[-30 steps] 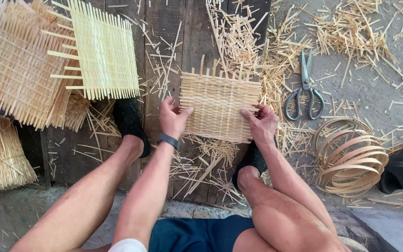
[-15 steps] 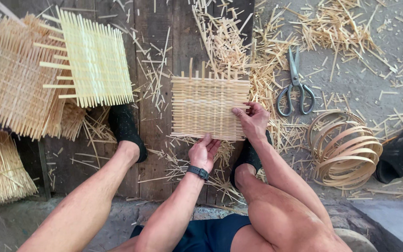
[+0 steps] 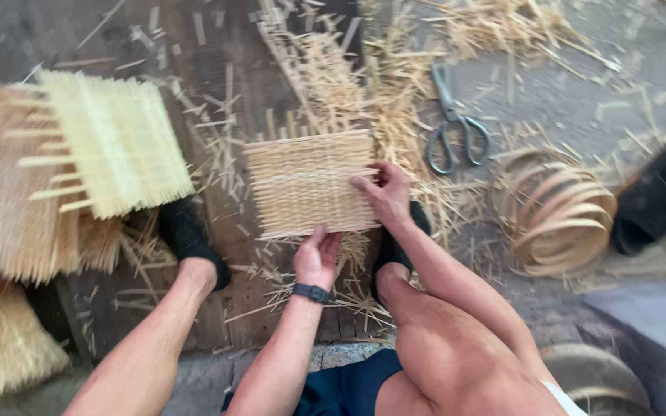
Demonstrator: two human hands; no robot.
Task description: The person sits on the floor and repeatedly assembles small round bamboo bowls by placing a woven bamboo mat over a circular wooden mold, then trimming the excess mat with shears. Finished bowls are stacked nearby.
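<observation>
- Where our knees and forearms fill the near edge of the view, we sit low over a dark plank floor [image 3: 240,308], feet in black socks either side of the work.
- Our left hand [image 3: 317,258], a dark band at its wrist, lies palm-up at the near edge of the woven mat [image 3: 310,183], fingers loosely curled under that edge; we judge it a light hold, not a tight one.
- Our right hand [image 3: 385,195] lies mostly flat on the mat's right side, fingers spread and pressing it down, nothing closed inside it.
- The mat lies flat on the floor between our feet, its body woven tight; the loose stakes standing out of its far edge suggest to us that weaving is nearly done and trimming or finishing is left.
- To the left, a pale finished panel [image 3: 113,142] rests on a stack of darker mats [image 3: 1,200], which we read as earlier pieces done.
- To the right lie coiled bamboo hoops [image 3: 556,212], not yet used.
- Farther off, scissors [image 3: 452,123] rest among bamboo offcuts [image 3: 333,69], well clear of both hands.
</observation>
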